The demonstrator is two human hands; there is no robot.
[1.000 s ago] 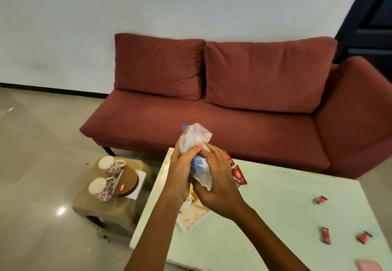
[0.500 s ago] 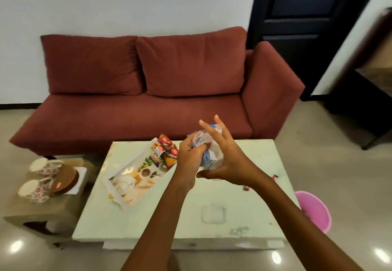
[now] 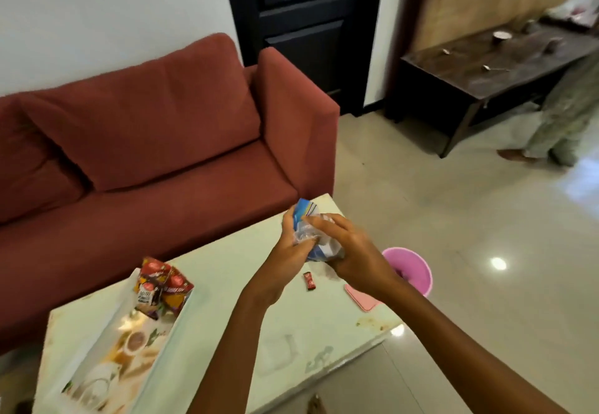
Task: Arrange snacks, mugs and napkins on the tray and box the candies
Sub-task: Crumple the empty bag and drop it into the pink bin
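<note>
**Both hands on blue packet over surface**

While held above the far right part of the pale green surface (image 3: 291, 326), a blue-and-white packet (image 3: 306, 214) in clear plastic wrap sits between both hands. Left hand (image 3: 291, 245) closed around the packet's left side; right hand (image 3: 348, 251) pinching the crinkled wrap, fingers curled. One red candy (image 3: 309, 281) lies on the surface just below the hands, pink flat object (image 3: 361, 297) near it. Snack packets (image 3: 162, 287) rest on the printed tray (image 3: 107, 365) at left. Pink bucket (image 3: 410, 269) on floor beside the surface.

Blue packet (image 3: 304, 214) now half unwrapped
</note>
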